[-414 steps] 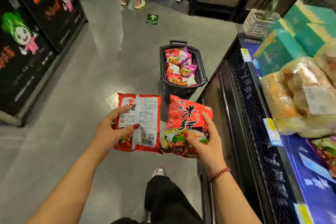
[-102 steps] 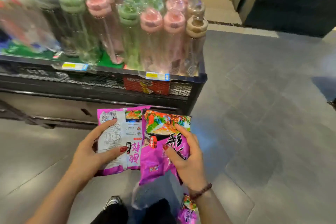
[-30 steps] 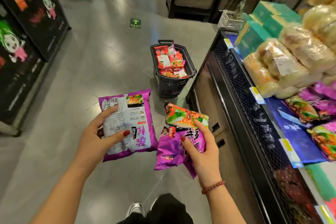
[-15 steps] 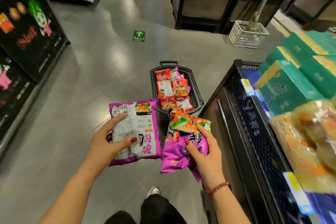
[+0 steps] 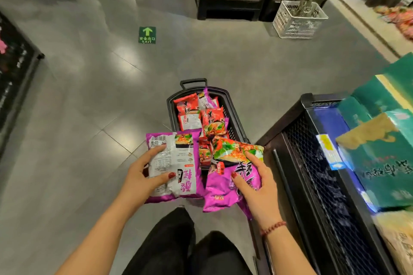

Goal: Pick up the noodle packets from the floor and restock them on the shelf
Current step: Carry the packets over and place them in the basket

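Two crinkly purple packets are held up, one in each hand. The left hand (image 5: 143,176) grips the flat left packet (image 5: 178,163), white back showing, thumb on top. The right hand (image 5: 257,187) grips the puffy right packet (image 5: 225,190). The hands are apart, side by side, over the smooth grey tile floor (image 5: 89,96). Just past them a black plastic basket (image 5: 171,111) stands on the floor, full of red packets (image 5: 190,109). A black mesh shelf (image 5: 312,163) on the right holds green boxes (image 5: 384,158).
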A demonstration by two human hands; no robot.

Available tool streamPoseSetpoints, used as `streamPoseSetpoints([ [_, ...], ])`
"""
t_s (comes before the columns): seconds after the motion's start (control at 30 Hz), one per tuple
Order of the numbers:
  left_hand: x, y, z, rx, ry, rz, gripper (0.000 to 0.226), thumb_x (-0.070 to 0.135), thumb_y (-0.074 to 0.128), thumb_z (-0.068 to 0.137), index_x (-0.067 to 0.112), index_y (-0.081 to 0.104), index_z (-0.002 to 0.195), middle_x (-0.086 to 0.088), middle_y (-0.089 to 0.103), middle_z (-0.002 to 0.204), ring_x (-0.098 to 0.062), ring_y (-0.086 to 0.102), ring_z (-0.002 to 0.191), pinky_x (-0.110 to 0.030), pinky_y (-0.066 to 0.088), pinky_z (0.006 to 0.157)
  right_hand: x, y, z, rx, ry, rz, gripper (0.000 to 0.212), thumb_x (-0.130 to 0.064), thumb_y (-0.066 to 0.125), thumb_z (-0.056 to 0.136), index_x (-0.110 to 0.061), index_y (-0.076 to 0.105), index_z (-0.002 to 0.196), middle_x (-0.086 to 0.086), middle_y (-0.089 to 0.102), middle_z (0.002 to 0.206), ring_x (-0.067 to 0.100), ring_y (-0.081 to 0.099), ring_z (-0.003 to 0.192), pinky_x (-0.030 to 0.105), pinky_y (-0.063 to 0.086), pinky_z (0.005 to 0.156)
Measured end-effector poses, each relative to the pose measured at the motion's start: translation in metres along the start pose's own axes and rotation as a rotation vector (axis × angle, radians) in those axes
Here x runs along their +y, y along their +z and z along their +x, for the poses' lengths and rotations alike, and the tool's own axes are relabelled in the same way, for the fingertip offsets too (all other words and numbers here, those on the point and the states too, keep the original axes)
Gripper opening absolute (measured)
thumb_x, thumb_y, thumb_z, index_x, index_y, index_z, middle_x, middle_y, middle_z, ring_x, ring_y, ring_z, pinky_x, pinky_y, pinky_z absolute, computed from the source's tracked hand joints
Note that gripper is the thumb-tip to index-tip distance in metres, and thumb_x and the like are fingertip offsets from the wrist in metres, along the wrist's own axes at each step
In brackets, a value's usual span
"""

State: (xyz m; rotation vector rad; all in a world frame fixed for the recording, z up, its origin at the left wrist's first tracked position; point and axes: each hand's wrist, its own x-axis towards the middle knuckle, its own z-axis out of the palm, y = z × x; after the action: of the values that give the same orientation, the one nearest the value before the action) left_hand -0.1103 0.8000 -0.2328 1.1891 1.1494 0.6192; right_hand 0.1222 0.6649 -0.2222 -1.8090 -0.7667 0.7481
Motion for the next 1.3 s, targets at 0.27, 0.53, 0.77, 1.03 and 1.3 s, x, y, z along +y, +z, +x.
streamPoseSetpoints([
  [0.27, -0.031, 0.044, 0.109, 0.047, -0.110, -0.024, 0.064, -0.005, 0.076, 0.076, 0.042, 0.058, 0.115, 0.001, 0.061, 0.123, -0.015, 0.064, 0.104, -0.030, 0.061, 0.072, 0.037, 0.018, 0.108, 0.005, 0.140, -0.075, 0.055, -0.016, 0.077, 0.080, -0.045, 0.056, 0.122, -0.011, 0.047, 0.120, 0.000, 0.051, 0.110, 0.043, 0.049, 0.100],
  [0.53, -0.150, 0.092, 0.218, 0.158, -0.251, -0.044, 0.063, -0.006, 0.074, 0.078, 0.044, 0.058, 0.113, 0.002, 0.059, 0.129, -0.022, 0.060, 0.118, -0.045, 0.058, 0.087, 0.157, 0.052, 0.238, -0.089, 0.246, -0.191, 0.055, -0.010, 0.076, 0.081, -0.037, 0.051, 0.122, -0.002, 0.040, 0.116, -0.010, 0.046, 0.096, 0.007, 0.040, 0.084],
  [0.77, -0.241, 0.129, 0.286, 0.113, -0.223, 0.108, 0.067, -0.004, 0.076, 0.078, 0.040, 0.057, 0.125, 0.002, 0.054, 0.138, -0.011, 0.053, 0.126, -0.038, 0.048, 0.104, 0.268, 0.088, 0.313, -0.217, 0.133, -0.321, 0.057, -0.006, 0.077, 0.079, -0.031, 0.053, 0.125, 0.008, 0.044, 0.118, -0.030, 0.037, 0.097, -0.008, 0.026, 0.087],
  [1.03, -0.288, 0.143, 0.309, 0.031, -0.141, 0.571, 0.075, 0.023, 0.071, 0.088, 0.038, 0.027, 0.148, -0.001, 0.027, 0.153, -0.019, 0.020, 0.143, -0.027, 0.014, 0.117, 0.345, 0.097, 0.325, -0.199, -0.119, -0.816, 0.057, -0.044, 0.061, 0.087, -0.031, 0.047, 0.141, 0.025, 0.035, 0.145, 0.031, 0.034, 0.136, 0.035, 0.026, 0.113],
  [1.3, -0.303, 0.149, 0.318, -0.029, 0.269, 1.329, 0.083, 0.069, 0.041, 0.087, 0.031, 0.009, 0.154, 0.002, 0.002, 0.161, -0.020, -0.012, 0.150, -0.045, -0.010, 0.120, 0.348, 0.118, 0.327, -0.335, -0.416, -1.176, 0.066, -0.059, 0.038, 0.095, -0.031, 0.024, 0.152, 0.014, 0.013, 0.160, 0.035, 0.009, 0.147, 0.047, -0.008, 0.118],
])
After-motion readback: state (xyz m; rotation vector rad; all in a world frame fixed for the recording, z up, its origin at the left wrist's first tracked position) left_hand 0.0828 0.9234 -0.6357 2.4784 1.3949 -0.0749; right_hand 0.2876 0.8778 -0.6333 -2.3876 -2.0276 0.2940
